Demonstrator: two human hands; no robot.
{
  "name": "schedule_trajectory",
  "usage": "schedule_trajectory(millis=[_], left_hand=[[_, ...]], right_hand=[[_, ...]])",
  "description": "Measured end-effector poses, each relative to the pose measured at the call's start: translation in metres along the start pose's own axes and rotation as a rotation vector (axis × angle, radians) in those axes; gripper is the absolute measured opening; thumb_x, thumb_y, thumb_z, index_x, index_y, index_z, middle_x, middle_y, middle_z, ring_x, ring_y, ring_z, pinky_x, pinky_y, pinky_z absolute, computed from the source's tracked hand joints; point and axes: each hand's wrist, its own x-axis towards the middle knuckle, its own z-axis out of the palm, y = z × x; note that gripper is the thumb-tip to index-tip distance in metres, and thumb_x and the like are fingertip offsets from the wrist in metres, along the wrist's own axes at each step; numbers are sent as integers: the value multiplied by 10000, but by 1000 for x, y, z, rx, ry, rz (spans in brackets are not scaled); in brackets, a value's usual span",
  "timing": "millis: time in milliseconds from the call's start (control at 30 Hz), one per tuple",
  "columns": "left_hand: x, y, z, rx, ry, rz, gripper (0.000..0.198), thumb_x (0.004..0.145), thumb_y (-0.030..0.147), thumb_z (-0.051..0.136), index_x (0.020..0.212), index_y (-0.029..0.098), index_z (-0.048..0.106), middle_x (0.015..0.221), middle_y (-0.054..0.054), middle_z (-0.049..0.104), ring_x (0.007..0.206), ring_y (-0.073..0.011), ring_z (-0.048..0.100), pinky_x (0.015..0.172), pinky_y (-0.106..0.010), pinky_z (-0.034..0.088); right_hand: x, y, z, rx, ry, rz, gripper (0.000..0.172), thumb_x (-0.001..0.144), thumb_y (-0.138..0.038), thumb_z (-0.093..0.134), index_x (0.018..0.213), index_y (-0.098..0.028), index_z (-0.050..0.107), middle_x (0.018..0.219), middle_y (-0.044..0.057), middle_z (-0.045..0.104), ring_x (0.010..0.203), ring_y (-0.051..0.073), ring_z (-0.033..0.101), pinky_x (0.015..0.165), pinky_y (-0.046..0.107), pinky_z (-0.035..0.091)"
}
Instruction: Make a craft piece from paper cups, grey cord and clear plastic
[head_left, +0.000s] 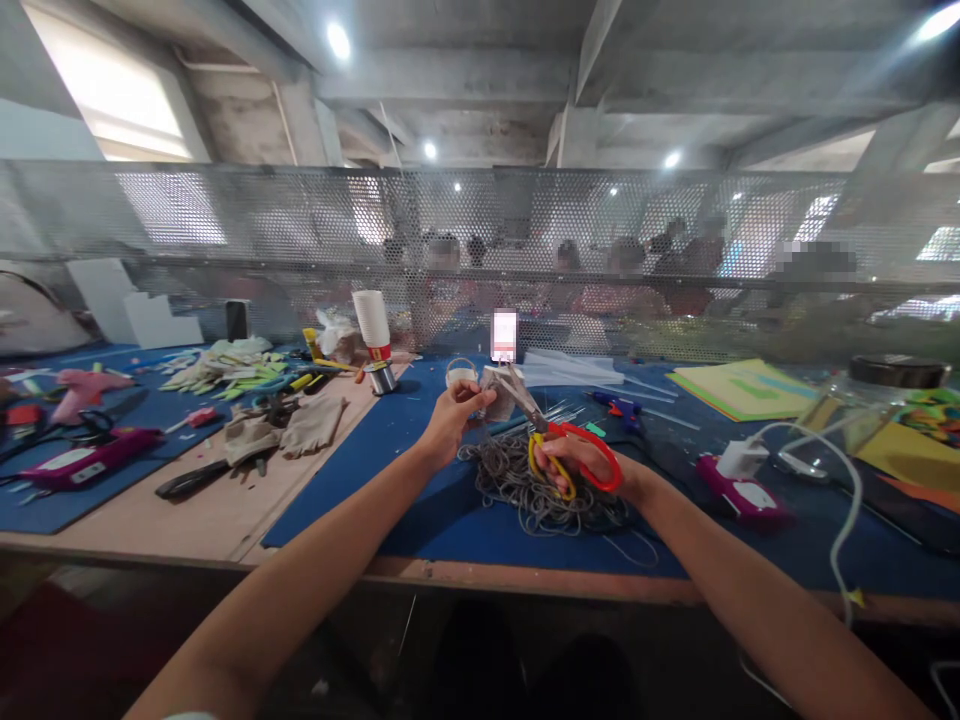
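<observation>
My left hand [456, 418] is closed, thumb and fingers pinching a small greyish piece [498, 400] that looks like a cup wound with cord; its exact kind is hard to make out. In my right hand [571, 458] are scissors [592, 450] with a red and a yellow handle. Their blades point up and left, close to the greyish piece. Below both hands lies a tangled heap of grey cord [517, 485] on the blue mat [360, 480]. Just behind my left hand stands a small pale basket [461, 372] with a thin arched handle.
A stack of paper cups [371, 320] stands on a metal can at back left. Gloves [311, 428] and a purple power strip [90, 458] lie left. Translucent sticks [577, 368], a blue glue gun [619, 408], coloured sheets [739, 388] and a jar [855, 400] are right. Mesh partition [300, 220] behind.
</observation>
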Motion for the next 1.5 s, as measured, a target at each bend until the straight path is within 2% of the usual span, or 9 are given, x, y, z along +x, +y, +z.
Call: schedule_trajectory(millis=[133, 367, 733, 1100, 1300, 1500], left_hand=[[1, 1, -1, -37, 30, -4, 501, 595, 349, 939, 838, 203, 526, 858, 20, 614, 821, -156, 647, 663, -292, 590], [-1, 3, 1, -21, -7, -2, 477, 607, 349, 936, 819, 197, 537, 839, 18, 605, 816, -148, 636, 656, -279, 595], [1, 2, 0, -14, -40, -17, 453, 635, 342, 920, 830, 203, 536, 873, 16, 628, 823, -150, 652, 646, -270, 586], [-4, 5, 3, 37, -69, -32, 475, 622, 323, 927, 844, 205, 524, 918, 9, 664, 844, -151, 683, 665, -235, 543], [-5, 6, 4, 48, -71, -35, 479, 606, 317, 932, 836, 204, 527, 899, 19, 657, 817, -136, 668, 655, -224, 519], [-6, 7, 7, 70, -68, -26, 482, 594, 300, 935, 833, 200, 528, 882, 22, 657, 784, -123, 656, 629, -205, 489]], right_hand=[[1, 0, -1, -25, 12, 7, 354, 858, -512, 648, 820, -161, 627, 702, -14, 539, 557, 94, 530, 542, 216, 473], [-1, -5, 1, -82, 26, 21, 388, 826, -542, 649, 808, -155, 618, 694, -17, 537, 539, 86, 537, 523, 206, 474], [-2, -4, -5, -111, 8, 10, 382, 857, -534, 621, 809, -155, 620, 707, -15, 541, 536, 84, 538, 511, 201, 469], [-3, -6, -7, -117, 6, 20, 371, 865, -524, 622, 805, -159, 623, 700, -16, 549, 528, 84, 554, 501, 194, 475], [-1, 0, -11, -92, 48, 31, 337, 869, -485, 630, 772, -163, 615, 634, -34, 527, 474, 75, 518, 443, 181, 421], [-1, 1, -12, -111, 24, -17, 329, 900, -469, 611, 774, -166, 598, 627, -42, 522, 472, 68, 510, 444, 172, 407]])
